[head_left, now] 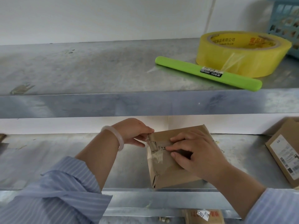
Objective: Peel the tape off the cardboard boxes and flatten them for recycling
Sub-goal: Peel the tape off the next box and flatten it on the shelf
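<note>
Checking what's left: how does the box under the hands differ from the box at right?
The middle box has loose tape, pinched by the left hand, with the right hand pressing its top; the right box lies untouched. The right box shows a white label; the middle box none. Both: brown cardboard, lower shelf.

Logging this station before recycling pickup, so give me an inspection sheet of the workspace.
Surface: scuffed grey metal shelf, lower tier.
Job's things: cardboard box on it, clear tape partly lifted at its left corner; second box at right.
Clutter: yellow tape roll, green tool, blue basket on the upper shelf.
Grippers: left hand pinches the tape end; right hand presses on the box.
Cables: nothing certain; one pale vertical strip, cannot tell.
Surroundings: white wall; labelled box below.
</note>
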`<state>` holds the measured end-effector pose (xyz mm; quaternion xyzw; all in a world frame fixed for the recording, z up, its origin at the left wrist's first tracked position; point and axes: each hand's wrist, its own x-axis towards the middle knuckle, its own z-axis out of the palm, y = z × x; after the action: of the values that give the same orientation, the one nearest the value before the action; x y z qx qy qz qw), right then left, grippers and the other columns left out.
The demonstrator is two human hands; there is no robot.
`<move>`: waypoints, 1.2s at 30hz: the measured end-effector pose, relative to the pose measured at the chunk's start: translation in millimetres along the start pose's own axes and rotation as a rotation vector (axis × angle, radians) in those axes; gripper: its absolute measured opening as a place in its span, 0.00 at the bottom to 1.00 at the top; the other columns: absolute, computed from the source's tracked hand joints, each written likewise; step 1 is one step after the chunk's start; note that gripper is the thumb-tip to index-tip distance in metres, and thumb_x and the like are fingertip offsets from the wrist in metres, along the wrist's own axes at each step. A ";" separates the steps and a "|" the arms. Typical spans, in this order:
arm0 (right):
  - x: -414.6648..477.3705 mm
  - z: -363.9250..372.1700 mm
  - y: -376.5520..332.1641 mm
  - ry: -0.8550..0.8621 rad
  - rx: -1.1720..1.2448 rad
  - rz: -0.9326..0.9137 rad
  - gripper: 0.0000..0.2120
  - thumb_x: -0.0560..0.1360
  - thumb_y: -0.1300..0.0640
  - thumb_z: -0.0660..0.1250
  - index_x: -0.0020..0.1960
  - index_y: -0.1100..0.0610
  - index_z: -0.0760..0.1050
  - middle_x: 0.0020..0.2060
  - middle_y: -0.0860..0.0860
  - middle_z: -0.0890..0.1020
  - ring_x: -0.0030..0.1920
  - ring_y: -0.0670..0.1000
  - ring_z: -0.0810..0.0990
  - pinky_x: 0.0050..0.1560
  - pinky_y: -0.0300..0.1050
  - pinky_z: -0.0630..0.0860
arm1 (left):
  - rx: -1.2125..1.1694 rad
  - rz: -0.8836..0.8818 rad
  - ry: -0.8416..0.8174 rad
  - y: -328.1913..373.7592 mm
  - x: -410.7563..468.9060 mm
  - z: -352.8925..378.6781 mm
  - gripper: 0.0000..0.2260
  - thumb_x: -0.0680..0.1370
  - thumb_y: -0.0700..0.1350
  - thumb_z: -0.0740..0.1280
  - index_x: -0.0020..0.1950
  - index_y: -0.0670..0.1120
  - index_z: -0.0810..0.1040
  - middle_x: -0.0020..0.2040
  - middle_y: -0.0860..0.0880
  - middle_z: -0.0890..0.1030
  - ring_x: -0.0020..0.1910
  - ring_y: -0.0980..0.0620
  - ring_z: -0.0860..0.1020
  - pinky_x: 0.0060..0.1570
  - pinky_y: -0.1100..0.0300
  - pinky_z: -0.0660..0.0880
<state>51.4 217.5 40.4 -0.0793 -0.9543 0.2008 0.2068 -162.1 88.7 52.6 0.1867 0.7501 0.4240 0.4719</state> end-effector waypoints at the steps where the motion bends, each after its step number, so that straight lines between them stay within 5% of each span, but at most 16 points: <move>1: 0.1 -0.2 0.0 0.001 0.000 -0.003 0.13 0.70 0.39 0.62 0.49 0.36 0.82 0.50 0.32 0.79 0.53 0.33 0.70 0.60 0.29 0.58 | 0.062 -0.027 -0.015 5.7 0.5 -1.9 0.07 0.75 0.45 0.73 0.45 0.40 0.84 0.39 0.44 0.83 0.40 0.51 0.82 0.43 0.55 0.81; 7: -1.5 -0.8 -1.3 0.002 0.004 -0.015 0.12 0.70 0.40 0.62 0.49 0.36 0.82 0.51 0.32 0.79 0.53 0.31 0.69 0.60 0.26 0.57 | 0.391 -0.087 -0.042 28.7 4.2 -2.2 0.07 0.77 0.39 0.68 0.53 0.38 0.81 0.38 0.47 0.81 0.36 0.54 0.79 0.46 0.55 0.82; 12: -0.7 -0.2 -1.0 0.013 0.012 -0.012 0.10 0.70 0.41 0.64 0.49 0.36 0.82 0.50 0.32 0.79 0.53 0.30 0.68 0.60 0.28 0.57 | 0.537 -0.076 -0.024 30.9 3.9 2.7 0.06 0.77 0.38 0.64 0.44 0.45 0.81 0.38 0.49 0.79 0.35 0.54 0.77 0.38 0.61 0.80; 17: 0.8 -0.3 -1.1 0.008 0.006 -0.010 0.12 0.70 0.39 0.62 0.49 0.36 0.82 0.50 0.32 0.79 0.53 0.30 0.68 0.61 0.25 0.55 | 0.425 -0.014 -0.054 17.9 -0.7 2.4 0.08 0.80 0.44 0.63 0.45 0.47 0.80 0.44 0.49 0.80 0.42 0.55 0.77 0.43 0.61 0.79; 22: 3.3 -1.0 -0.9 -0.002 -0.004 -0.014 0.08 0.71 0.44 0.68 0.49 0.36 0.82 0.50 0.33 0.80 0.53 0.32 0.69 0.61 0.23 0.54 | 0.171 0.194 0.088 -3.8 -7.0 3.0 0.09 0.82 0.44 0.61 0.46 0.46 0.78 0.46 0.47 0.82 0.46 0.53 0.80 0.51 0.55 0.80; 29: 5.7 -2.2 -1.7 -0.032 -0.022 -0.016 0.10 0.71 0.42 0.65 0.50 0.36 0.82 0.51 0.31 0.78 0.53 0.28 0.67 0.61 0.21 0.50 | 0.289 0.482 0.449 -19.5 -11.6 18.6 0.09 0.81 0.43 0.60 0.42 0.50 0.75 0.39 0.52 0.80 0.38 0.53 0.79 0.44 0.59 0.78; 36: 7.5 -2.6 -3.4 -0.037 -0.014 -0.012 0.10 0.71 0.43 0.66 0.50 0.36 0.82 0.51 0.31 0.78 0.53 0.28 0.67 0.61 0.21 0.50 | 0.241 0.424 0.394 -25.0 -16.6 7.2 0.05 0.80 0.47 0.64 0.45 0.53 0.78 0.44 0.55 0.82 0.40 0.59 0.81 0.40 0.66 0.78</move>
<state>45.5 217.1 46.7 -0.0714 -0.9599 0.1941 0.1895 -144.9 66.4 40.0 0.3076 0.8163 0.4491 0.1931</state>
